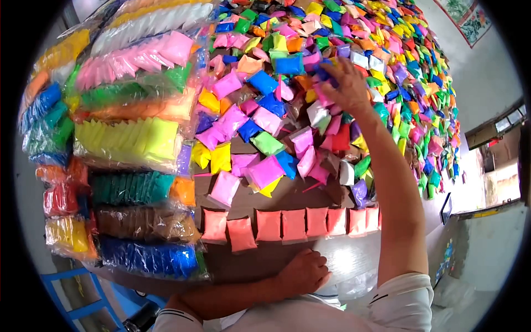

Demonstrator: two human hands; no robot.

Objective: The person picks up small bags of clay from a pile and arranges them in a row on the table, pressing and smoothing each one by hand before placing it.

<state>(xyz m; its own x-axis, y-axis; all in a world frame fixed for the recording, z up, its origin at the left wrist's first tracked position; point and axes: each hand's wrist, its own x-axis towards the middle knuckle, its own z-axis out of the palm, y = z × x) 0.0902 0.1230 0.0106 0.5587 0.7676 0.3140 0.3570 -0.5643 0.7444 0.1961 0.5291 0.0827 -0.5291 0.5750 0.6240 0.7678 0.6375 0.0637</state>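
Left hand, loosely closed, at the near edge of the table. Just beyond its knuckles, a row of coral packets; to its left, clear bags of color-sorted packets. Farther out, the right hand, fingers bent over a blue packet amid the heaped mixed packets; whether it grips one cannot be told.

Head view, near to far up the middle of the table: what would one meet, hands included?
Left hand → row of coral packets → light-green packet → right hand.
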